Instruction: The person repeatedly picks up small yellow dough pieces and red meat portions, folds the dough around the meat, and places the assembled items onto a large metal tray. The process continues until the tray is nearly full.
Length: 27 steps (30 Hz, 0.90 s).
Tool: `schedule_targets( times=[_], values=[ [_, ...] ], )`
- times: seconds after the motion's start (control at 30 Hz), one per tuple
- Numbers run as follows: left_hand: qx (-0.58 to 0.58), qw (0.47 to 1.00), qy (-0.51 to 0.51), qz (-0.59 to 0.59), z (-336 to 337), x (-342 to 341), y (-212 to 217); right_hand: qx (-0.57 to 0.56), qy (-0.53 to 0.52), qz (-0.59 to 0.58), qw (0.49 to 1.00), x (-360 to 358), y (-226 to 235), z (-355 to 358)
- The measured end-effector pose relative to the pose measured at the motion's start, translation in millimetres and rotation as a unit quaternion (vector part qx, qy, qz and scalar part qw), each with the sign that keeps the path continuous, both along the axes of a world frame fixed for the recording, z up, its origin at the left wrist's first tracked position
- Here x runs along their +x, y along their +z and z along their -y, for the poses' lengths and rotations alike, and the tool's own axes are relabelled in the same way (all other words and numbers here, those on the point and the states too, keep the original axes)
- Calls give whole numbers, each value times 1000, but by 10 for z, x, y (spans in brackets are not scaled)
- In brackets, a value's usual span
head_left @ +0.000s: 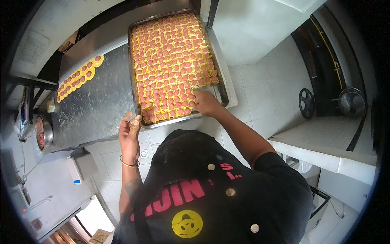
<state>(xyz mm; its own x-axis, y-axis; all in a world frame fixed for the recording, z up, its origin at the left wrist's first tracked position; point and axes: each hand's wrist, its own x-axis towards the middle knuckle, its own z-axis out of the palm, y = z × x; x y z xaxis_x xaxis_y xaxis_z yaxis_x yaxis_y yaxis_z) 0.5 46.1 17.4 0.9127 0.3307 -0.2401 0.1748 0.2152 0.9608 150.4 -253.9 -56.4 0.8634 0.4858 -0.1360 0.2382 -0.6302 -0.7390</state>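
Note:
A large metal tray [224,95] holds rows of open-topped dumplings [170,61], pink meat in yellow wrappers. At the tray's near right part, my right hand [207,103] reaches in with curled fingers against the edge of the dumplings. Whatever its fingertips hold is hidden. My left hand [130,132] is raised beside the tray's near left corner, palm partly up, fingers apart and floury, with nothing seen in it. On the dark worktop to the left, overlapping yellow wrappers [75,84] carry balls of pink meat in rows.
The floury dark worktop [97,101] runs left of the tray. A metal bowl of pink meat [48,132] stands at its left end. A white wall or panel [248,32] rises right of the tray. Tiled floor [264,87] lies beyond, with a pale ledge [325,154] at the right.

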Motion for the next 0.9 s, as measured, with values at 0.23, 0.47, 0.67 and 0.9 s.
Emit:
schedule_targets(
  times=[0.23, 0.47, 0.67, 0.9],
  values=[
    [10, 999, 30, -25, -602, -78, -154, -72, -11, 12, 997, -12, 92, 78],
    [-113, 981, 155, -17, -1698, 32, -405, 25, -6, 76, 997, 392, 718, -1064],
    [-221, 963, 153, 14, -2655, 529, -942, -135, 194, 167, 957, 863, 179, -3602],
    [-250, 963, 98, 6, -3230, 696, -1213, -291, 261, 321, 862, 1763, 27, -5655]
  ],
)
